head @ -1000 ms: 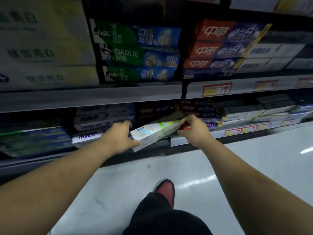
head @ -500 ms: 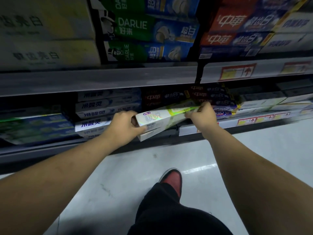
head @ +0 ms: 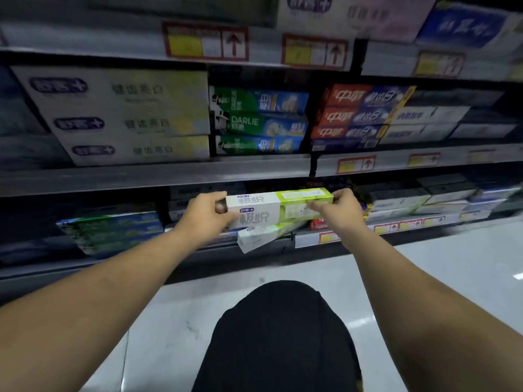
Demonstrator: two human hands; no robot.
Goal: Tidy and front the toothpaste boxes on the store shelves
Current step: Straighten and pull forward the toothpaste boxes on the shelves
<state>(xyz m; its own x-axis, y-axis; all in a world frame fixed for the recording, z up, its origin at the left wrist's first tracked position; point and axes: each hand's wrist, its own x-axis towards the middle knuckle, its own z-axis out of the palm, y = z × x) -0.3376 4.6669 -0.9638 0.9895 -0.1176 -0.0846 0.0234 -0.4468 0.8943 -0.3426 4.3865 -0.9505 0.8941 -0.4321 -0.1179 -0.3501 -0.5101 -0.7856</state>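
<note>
A white and lime-green toothpaste box (head: 278,208) is held level in front of the lowest shelf (head: 308,239). My left hand (head: 203,217) grips its left end and my right hand (head: 338,210) pinches its right end. Just beneath it a second white and green box (head: 261,237) lies tilted, its left end sticking out past the shelf edge. Behind my hands, dark red and blue boxes are mostly hidden.
The middle shelf holds large white boxes (head: 127,120), green Darlie boxes (head: 259,121) and red boxes (head: 352,116). Blue-green boxes (head: 113,230) lie at lower left, white ones (head: 410,200) at lower right. My dark-clothed knee (head: 278,329) is over the glossy floor (head: 424,278).
Both hands lifted the white and green box and turned it level, front face toward me. A second box beneath it now shows. The camera tilted upward, revealing a higher shelf.
</note>
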